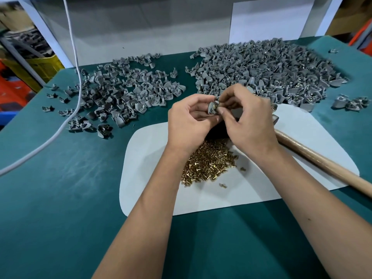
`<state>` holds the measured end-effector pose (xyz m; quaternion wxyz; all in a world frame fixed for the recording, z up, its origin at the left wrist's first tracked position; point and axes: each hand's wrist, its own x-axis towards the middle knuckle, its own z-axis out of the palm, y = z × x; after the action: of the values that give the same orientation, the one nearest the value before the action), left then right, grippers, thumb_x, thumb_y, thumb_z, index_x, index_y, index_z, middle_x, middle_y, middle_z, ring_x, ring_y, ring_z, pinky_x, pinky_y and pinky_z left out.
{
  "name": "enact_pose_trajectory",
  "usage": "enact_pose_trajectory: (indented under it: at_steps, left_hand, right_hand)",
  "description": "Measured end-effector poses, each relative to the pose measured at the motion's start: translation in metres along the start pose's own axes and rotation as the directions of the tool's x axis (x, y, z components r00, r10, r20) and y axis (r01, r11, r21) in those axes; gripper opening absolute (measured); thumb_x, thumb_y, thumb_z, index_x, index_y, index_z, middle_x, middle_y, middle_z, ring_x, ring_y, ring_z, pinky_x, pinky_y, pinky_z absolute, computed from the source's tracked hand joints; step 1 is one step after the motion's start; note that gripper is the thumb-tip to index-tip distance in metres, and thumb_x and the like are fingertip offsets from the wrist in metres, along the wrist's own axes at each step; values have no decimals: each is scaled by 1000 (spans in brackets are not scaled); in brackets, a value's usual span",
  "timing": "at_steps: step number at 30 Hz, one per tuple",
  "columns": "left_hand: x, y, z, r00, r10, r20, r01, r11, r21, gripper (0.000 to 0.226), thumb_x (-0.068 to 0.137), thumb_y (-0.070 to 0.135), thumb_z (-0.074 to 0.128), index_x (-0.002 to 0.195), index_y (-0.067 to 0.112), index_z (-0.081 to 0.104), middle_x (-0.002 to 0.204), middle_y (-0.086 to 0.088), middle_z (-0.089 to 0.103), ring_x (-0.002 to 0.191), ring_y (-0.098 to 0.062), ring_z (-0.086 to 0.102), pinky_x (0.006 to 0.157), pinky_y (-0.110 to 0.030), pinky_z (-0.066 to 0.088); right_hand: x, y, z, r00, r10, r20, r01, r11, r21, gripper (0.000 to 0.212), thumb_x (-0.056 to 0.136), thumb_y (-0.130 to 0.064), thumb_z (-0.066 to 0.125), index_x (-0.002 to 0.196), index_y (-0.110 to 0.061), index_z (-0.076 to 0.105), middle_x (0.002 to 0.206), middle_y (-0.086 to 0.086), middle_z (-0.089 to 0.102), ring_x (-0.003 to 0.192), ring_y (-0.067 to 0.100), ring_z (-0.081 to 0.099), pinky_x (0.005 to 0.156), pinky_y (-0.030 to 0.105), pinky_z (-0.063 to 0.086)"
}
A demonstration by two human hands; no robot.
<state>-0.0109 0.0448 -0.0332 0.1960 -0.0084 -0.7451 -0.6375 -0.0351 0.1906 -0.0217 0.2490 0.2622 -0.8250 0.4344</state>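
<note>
So the small grey curved plastic piece sits up in the air between both hands, right above the far end of the white sheet. The left hand has its fingers wrapped round it, and the right hand pinches what looks like a little brass pin at its hole. I'd say hold the piece steady with the hole facing you and feed the pin in straight, no wiggling, or it'll drop into the heap of brass pins below. Room-wise, the left pile of grey pieces and the bigger right pile crowd the back. The long wooden handle lies just beside the right forearm, so watch that elbow. The teal surface front-left is the open bit, apart from the white cable.
</note>
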Motion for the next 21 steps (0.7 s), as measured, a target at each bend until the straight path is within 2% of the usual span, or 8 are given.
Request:
enact_pose_trajectory:
  at_steps: [4,9,13,18,21]
  left_hand:
    - [2,-2,-3,1000,1,-8,0,998,57,38,72,-5,88,106,7,77,88,-1,73,77,-3,65,79,-18,56]
    - [3,-3,-2,1000,3,-4,-3,994,113,40,72,3,91,109,6,77,92,-6,75,82,-11,69,82,-25,61]
    - [2,-1,-4,999,12,40,-13,1000,17,40,72,1,90,109,1,76,93,-13,78,89,-28,76,88,-42,62]
    - [3,-3,-7,995,50,81,-41,993,-110,37,73,-5,86,106,8,76,91,-7,79,85,-19,76,83,-31,61]
    - [4,-5,-6,996,62,69,-50,986,-161,33,76,-7,83,105,8,76,95,-7,80,90,-21,76,86,-31,60]
  right_hand:
    - [1,4,-1,999,-41,18,42,998,-52,13,85,-8,77,96,-15,76,90,-5,74,84,2,66,80,4,45]
    - [2,11,-6,991,-121,62,127,987,-97,10,88,-11,76,98,-13,76,95,-3,74,90,9,67,86,16,50]
    - [2,13,-7,992,-105,68,111,990,-88,7,91,-11,71,98,-12,73,94,-2,70,88,10,62,83,13,45]
    - [0,10,-8,999,12,44,-11,1000,-30,6,95,-10,64,99,-8,68,91,0,66,84,13,59,74,13,43]
    - [1,8,-7,997,45,61,-43,999,-18,6,96,-11,62,98,-8,67,90,0,65,83,15,58,72,16,43]
